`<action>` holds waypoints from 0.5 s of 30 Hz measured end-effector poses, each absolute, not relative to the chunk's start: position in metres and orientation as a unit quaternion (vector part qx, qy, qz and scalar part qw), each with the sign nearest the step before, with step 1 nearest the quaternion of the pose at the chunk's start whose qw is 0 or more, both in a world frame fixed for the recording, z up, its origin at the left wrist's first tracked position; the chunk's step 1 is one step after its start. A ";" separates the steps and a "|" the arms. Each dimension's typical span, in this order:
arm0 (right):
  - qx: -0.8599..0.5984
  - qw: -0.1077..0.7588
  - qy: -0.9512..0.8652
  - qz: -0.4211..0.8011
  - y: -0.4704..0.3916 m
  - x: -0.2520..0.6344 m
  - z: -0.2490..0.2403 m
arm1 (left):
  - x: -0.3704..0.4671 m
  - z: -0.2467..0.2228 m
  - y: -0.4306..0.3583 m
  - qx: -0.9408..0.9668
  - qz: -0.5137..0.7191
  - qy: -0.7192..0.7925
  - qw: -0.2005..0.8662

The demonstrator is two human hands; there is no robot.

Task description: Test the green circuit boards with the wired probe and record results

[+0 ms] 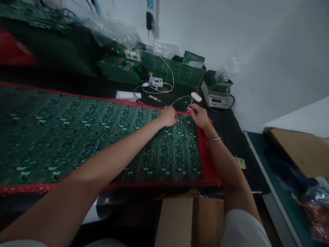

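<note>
Rows of green circuit boards (164, 154) lie on a red bubble-wrap sheet (208, 164) on the dark table. My left hand (169, 116) is closed over the boards near their far edge, fingers curled; anything inside is too small to make out. To its right, my right hand (199, 116) pinches at the boards' far right corner. A thin pale cable (180, 98) runs up to its fingertips, where a small dark bit also shows. A white oval object (196, 96), perhaps a computer mouse, lies just beyond the right hand.
Behind the boards are a small white device with a lit display (156, 81), folded white paper (128, 95) and stacked circuit boards (120, 70). A digital scale (217, 99) stands at the back right. An open cardboard box (177, 219) is below the front edge.
</note>
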State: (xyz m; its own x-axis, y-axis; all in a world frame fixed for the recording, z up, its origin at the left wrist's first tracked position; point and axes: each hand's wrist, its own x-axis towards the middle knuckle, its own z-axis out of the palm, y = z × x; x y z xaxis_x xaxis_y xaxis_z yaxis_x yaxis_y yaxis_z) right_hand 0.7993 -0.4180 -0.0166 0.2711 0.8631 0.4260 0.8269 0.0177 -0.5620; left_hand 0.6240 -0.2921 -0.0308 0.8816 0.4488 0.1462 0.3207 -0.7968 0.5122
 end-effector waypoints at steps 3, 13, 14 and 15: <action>-0.707 0.374 -0.600 0.019 -0.420 0.798 -0.017 | 0.622 -0.025 -0.301 0.940 0.119 0.223 0.228; -0.655 0.383 -0.640 0.124 -0.392 0.778 0.012 | 0.567 0.004 -0.348 0.982 0.065 0.149 0.094; -0.647 0.379 -0.649 0.132 -0.386 0.773 0.013 | 0.558 0.006 -0.357 0.982 0.076 0.149 0.091; -0.641 0.374 -0.656 0.137 -0.381 0.769 0.012 | 0.547 0.008 -0.367 0.982 0.091 0.141 0.093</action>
State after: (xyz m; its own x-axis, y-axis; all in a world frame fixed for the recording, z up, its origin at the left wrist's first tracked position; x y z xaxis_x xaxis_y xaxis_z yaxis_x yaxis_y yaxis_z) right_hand 0.7687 -0.3811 0.0118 0.1029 0.9433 0.3156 0.7389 0.1399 -0.6591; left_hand 0.5474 -0.3670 0.0078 0.9441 0.2928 0.1517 0.2591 -0.9432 0.2078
